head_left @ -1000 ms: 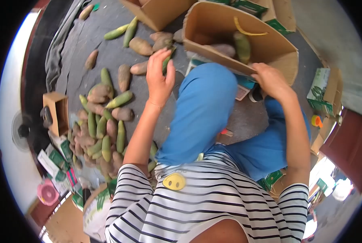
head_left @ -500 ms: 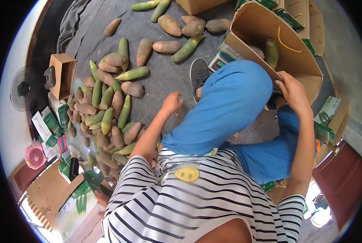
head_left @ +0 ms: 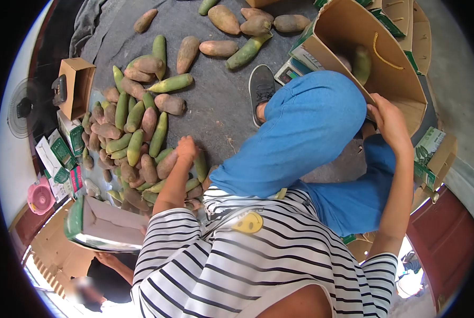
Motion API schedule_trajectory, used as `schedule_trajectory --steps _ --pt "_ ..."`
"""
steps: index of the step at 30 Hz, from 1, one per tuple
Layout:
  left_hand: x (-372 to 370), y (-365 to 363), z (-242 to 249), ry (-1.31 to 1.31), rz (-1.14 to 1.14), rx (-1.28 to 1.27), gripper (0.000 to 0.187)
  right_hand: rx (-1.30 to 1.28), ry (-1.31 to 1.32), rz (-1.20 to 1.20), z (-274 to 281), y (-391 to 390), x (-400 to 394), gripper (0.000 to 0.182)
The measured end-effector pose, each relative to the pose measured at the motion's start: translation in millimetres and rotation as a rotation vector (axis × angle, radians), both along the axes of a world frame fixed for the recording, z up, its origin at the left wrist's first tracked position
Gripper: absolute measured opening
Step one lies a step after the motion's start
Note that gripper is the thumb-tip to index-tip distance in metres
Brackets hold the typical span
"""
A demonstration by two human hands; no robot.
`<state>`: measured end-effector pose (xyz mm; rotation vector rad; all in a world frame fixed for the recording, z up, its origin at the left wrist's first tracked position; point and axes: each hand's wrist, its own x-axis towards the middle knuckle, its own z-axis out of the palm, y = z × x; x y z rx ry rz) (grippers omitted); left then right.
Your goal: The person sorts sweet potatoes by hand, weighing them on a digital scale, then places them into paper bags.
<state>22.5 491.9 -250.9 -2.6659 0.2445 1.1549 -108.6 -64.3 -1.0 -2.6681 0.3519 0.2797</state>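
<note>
Beside a loose heap of oblong vegetables, green and pinkish-brown (head_left: 135, 147), lying on a dark cloth-like floor covering (head_left: 210, 114), the wearer's left hand (head_left: 187, 148) reaches down with its fingers partly curled. Whether those fingers grip or touch anything cannot be told; the nearest piece is a plump pinkish-brown vegetable (head_left: 168, 163) just below them. The right hand (head_left: 389, 121) has its fingers bent over the near edge of an open brown cardboard box with a yellow cord handle (head_left: 348, 27), gripping it. Farther in from those fingers, a long green vegetable (head_left: 361, 64) rests inside the box (something paler lies next to it, too shadowed to name).

The box leans with its mouth toward the wearer, close to a bent knee in blue trousers (head_left: 329, 93). If the knee pushed or the right fingers slipped, the box could tip and its contents roll out. Around the left fingers, the vegetables lean on one another, so pulling one from low down could send others rolling; a smooth, rounded one might also slip from a shallow hold. Dropped into the box from high up, a piece could bruise.

Behind the left hand, toward the lower edge, another person's hand (head_left: 108, 259) is under a green-and-white carton (head_left: 107, 225); a wide swing of the wearer's left elbow might knock it.
</note>
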Motion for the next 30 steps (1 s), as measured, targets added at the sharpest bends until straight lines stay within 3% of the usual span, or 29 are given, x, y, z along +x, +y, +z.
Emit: schedule_trajectory --steps 2,5,8,11,13,15,19,21,24,27,29,30 --pt "-2.4 25.6 -2.7 0.030 0.073 0.023 0.042 -0.016 -0.039 0.001 -0.3 2.3 0.6 0.019" --pt "-15.4 62.3 -46.8 0.312 0.112 -0.055 0.045 0.001 -0.013 -0.026 1.3 5.5 3.3 0.019" --pt "-38.9 48.2 -26.9 -0.069 -0.350 0.125 0.047 0.007 0.017 -0.038 0.8 4.9 3.1 0.018" --pt "-26.1 60.6 -5.3 -0.191 -0.339 0.183 0.044 -0.024 0.012 -0.048 -0.7 5.5 6.4 0.018" --pt "-14.6 68.4 14.3 -0.061 -0.158 0.154 0.043 -0.033 0.019 -0.049 0.8 4.7 4.0 0.018" --pt "-3.6 139.2 -73.6 0.002 -0.199 0.159 0.055 -0.026 0.044 -0.038 -1.4 0.7 5.0 0.019" --pt "-23.2 81.2 -3.3 0.026 -0.483 0.226 0.050 -0.069 0.069 -0.053 -6.2 -3.2 0.4 0.022" --pt "-28.3 91.2 -17.0 0.065 -0.283 0.285 0.045 -0.046 0.094 -0.072 0.4 -0.1 2.8 0.022" --pt "-15.3 98.8 -16.6 0.139 -0.246 0.261 0.041 -0.033 0.081 -0.049 -2.1 -2.5 0.8 0.021" --pt "11.1 89.0 -8.4 0.082 -0.290 0.131 0.030 -0.022 0.033 -0.042 -0.7 -1.2 0.9 0.016" --pt "38.3 69.7 -3.2 -0.006 -0.048 -0.254 0.028 -0.026 0.009 -0.042 -4.7 -2.3 -1.8 0.015" --pt "50.9 59.2 0.4 -0.121 -0.115 -0.456 0.031 -0.027 0.001 -0.037 -7.0 -2.6 -3.0 0.015"
